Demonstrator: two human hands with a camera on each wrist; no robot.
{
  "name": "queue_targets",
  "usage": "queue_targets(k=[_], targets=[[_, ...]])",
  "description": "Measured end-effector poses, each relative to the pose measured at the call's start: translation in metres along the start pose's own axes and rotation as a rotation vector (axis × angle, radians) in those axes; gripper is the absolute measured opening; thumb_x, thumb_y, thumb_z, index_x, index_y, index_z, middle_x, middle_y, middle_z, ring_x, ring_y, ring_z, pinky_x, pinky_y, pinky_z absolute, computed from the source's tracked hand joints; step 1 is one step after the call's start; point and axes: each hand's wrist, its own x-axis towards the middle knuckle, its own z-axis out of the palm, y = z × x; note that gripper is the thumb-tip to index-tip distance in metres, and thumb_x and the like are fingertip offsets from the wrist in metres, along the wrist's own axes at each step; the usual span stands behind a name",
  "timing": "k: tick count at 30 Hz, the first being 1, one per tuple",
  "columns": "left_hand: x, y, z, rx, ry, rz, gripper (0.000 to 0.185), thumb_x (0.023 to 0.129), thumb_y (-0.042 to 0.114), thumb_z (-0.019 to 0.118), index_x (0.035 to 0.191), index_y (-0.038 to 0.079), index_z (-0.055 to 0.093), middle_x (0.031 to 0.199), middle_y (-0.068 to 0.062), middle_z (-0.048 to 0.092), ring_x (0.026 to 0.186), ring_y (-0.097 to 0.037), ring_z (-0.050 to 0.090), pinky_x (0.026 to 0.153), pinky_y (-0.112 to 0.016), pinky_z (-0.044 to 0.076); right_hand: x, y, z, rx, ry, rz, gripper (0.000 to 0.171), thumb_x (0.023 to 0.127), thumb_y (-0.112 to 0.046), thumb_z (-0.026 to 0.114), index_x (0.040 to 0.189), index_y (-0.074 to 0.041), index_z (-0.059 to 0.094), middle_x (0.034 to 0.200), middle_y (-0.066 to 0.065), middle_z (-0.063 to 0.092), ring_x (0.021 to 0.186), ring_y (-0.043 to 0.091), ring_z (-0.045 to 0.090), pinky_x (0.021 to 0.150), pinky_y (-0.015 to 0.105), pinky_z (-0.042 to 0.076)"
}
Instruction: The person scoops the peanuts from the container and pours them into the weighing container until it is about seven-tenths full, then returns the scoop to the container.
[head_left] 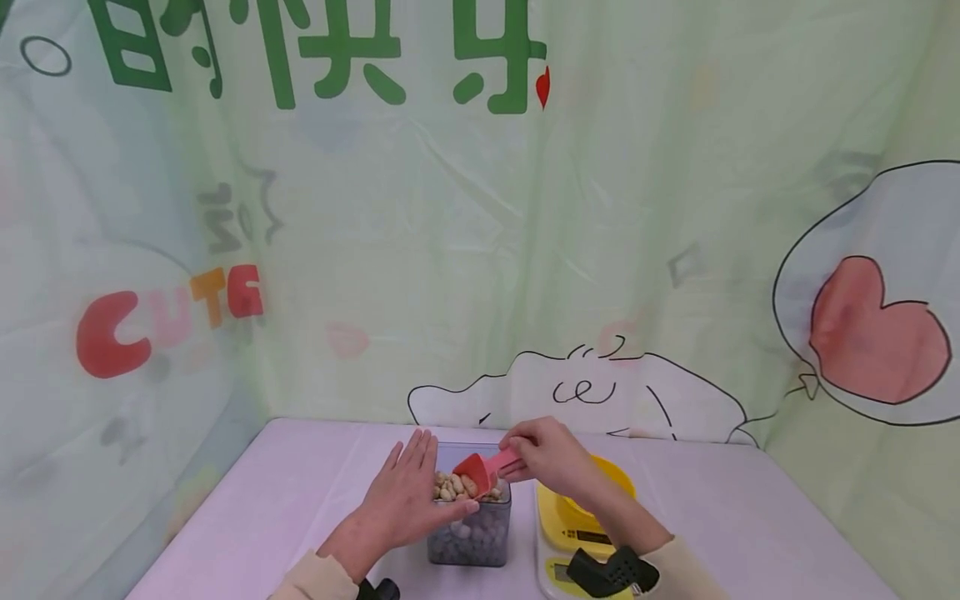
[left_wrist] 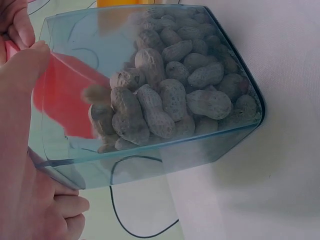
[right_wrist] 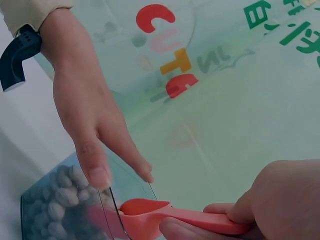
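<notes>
Two hands: left hand [head_left: 408,492] flat against peanut container [head_left: 471,533]; right hand [head_left: 551,458] pinches red scoop [head_left: 480,471].
Room: scale [head_left: 558,542] just right; bare table [head_left: 300,500] left.

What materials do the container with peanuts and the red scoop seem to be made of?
Container: probably clear, glossy plastic, since the peanuts show through its walls. Red scoop: likely smooth, opaque plastic of even colour, held by the right hand.
</notes>
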Motion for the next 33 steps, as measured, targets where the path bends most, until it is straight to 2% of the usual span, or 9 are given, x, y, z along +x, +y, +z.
queue_targets(k=[4, 11, 16, 19, 22, 28, 33], targets=[[-0.001, -0.001, -0.001, 0.008, 0.010, 0.009, 0.117, 0.080, 0.087, 0.042, 0.155, -0.002, 0.026, 0.163, -0.017, 0.024, 0.154, -0.032, 0.019, 0.124, -0.055, 0.020, 0.000, 0.001, 0.000, -0.059, 0.007, -0.012, 0.017, 0.099, -0.001, 0.054, 0.105, 0.004, 0.069, 0.086, 0.013, 0.068, 0.072, 0.019, 0.070, 0.071, 0.035, 0.063], [-0.002, 0.001, -0.003, 0.009, 0.017, 0.012, 0.116, 0.081, 0.086, 0.043, 0.155, -0.002, 0.026, 0.163, -0.018, 0.026, 0.153, -0.033, 0.020, 0.123, -0.055, 0.021, -0.001, -0.003, -0.002, -0.112, -0.042, -0.043, 0.016, 0.098, 0.001, 0.054, 0.101, 0.005, 0.069, 0.084, 0.013, 0.068, 0.069, 0.019, 0.070, 0.069, 0.034, 0.063], [-0.003, 0.002, -0.004, 0.006, 0.018, 0.011, 0.117, 0.080, 0.087, 0.043, 0.154, -0.002, 0.026, 0.163, -0.018, 0.025, 0.153, -0.032, 0.020, 0.124, -0.055, 0.021, -0.001, 0.000, -0.003, -0.048, -0.140, -0.040, 0.018, 0.100, 0.001, 0.051, 0.101, 0.007, 0.068, 0.085, 0.015, 0.069, 0.072, 0.026, 0.073, 0.071, 0.036, 0.063], [-0.002, 0.002, -0.003, 0.003, 0.017, 0.013, 0.119, 0.079, 0.088, 0.043, 0.155, -0.002, 0.026, 0.163, -0.018, 0.025, 0.153, -0.032, 0.020, 0.123, -0.055, 0.021, -0.001, 0.003, -0.002, -0.007, -0.168, -0.029, 0.019, 0.100, 0.000, 0.051, 0.101, 0.007, 0.068, 0.085, 0.015, 0.069, 0.075, 0.028, 0.074, 0.072, 0.037, 0.063], [-0.002, 0.002, -0.003, 0.005, 0.016, 0.004, 0.119, 0.079, 0.088, 0.041, 0.155, -0.002, 0.026, 0.163, -0.018, 0.025, 0.153, -0.032, 0.019, 0.124, -0.055, 0.020, 0.001, 0.005, 0.000, 0.030, -0.150, -0.012, 0.020, 0.101, -0.002, 0.050, 0.103, 0.008, 0.068, 0.085, 0.015, 0.070, 0.075, 0.028, 0.075, 0.072, 0.036, 0.063], [-0.003, 0.002, -0.002, 0.004, 0.016, 0.009, 0.118, 0.080, 0.088, 0.040, 0.154, -0.003, 0.026, 0.163, -0.018, 0.024, 0.153, -0.032, 0.019, 0.124, -0.054, 0.021, 0.001, 0.009, 0.004, 0.117, -0.067, 0.089, 0.024, 0.103, -0.006, 0.049, 0.109, 0.008, 0.067, 0.086, 0.017, 0.072, 0.076, 0.028, 0.075, 0.072, 0.035, 0.062], [-0.002, 0.002, -0.001, 0.013, 0.027, 0.021, 0.115, 0.081, 0.086, 0.042, 0.154, -0.003, 0.027, 0.162, -0.019, 0.026, 0.153, -0.033, 0.020, 0.123, -0.055, 0.022, 0.001, 0.009, 0.010, 0.097, -0.036, 0.059, 0.023, 0.102, -0.007, 0.051, 0.108, 0.008, 0.067, 0.084, 0.015, 0.070, 0.072, 0.024, 0.074, 0.069, 0.033, 0.062]])
